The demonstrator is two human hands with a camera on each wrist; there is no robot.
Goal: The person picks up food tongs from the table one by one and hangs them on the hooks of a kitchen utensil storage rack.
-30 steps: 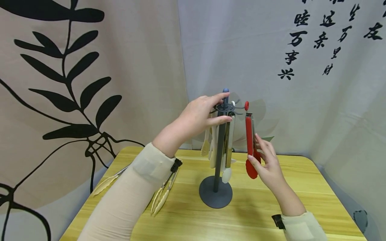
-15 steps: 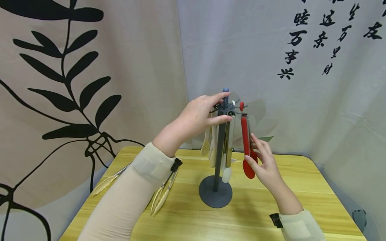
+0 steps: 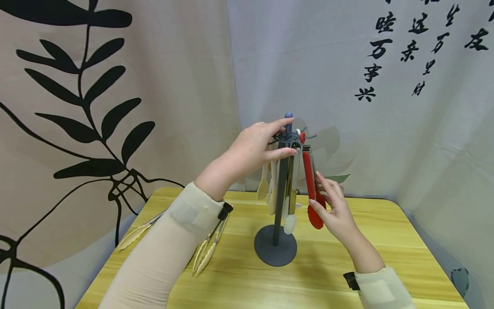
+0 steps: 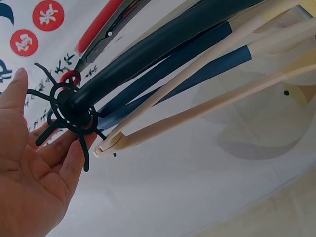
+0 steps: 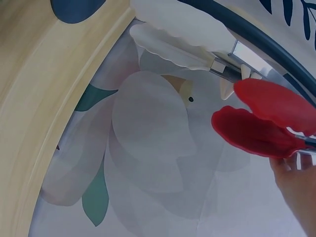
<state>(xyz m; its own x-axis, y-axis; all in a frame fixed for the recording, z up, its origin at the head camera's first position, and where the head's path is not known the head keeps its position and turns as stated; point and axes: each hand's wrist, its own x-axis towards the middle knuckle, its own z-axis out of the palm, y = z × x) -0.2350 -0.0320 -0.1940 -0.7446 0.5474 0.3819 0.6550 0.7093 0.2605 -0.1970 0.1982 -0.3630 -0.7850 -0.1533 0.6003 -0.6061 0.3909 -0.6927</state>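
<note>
The right hand is seen pinching the lower part of the red tongs between thumb and fingers, just right of the grey utensil stand; the tongs are held nearly upright, their red hanging loop level with the hooks of the stand's spoked top ring, though whether the loop is seated on a hook cannot be told. In the right wrist view the tongs' scalloped red tips are seen slightly parted, with fingertips beneath them. The left hand is held at the top of the stand, its fingers straight, with the forefinger laid along the knobbed pole top and the thumb below the ring; in the left wrist view the fingers are seen touching the ring's spokes. Cream and white tongs are hung from the ring, left of the red pair. Left of the stand's round base, two more cream tongs are laid on the yellow wooden bench. On the cloth backdrop behind the stand, black brush-written Chinese characters are printed; red round seal marks with white characters are shown in the left wrist view.
</note>
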